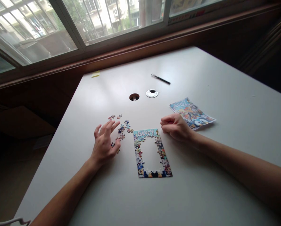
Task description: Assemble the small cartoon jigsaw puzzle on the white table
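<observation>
Between my hands lies a jigsaw puzzle (162, 149), its border joined into a frame around a bare middle, with "Bluey"-like lettering along the top. Left of it is a scattered group of loose puzzle pieces (126, 124). My left hand (105, 141) hovers at or rests among these pieces, fingers spread; some pieces are hidden behind it. Right of the puzzle, my right hand (175, 127) is curled into a fist on the table. Whether anything is inside that fist cannot be seen. Just behind it lies a creased picture sheet (190, 110) with matching colourful artwork.
The white table (187, 201) reaches toward a window. A black pen (162, 79) lies farther back, near a silver grommet cover (152, 93) and a round cable hole (134, 97). A yellow sticky note (95, 74) is at the far left edge. A white cable (15, 221) shows at lower left.
</observation>
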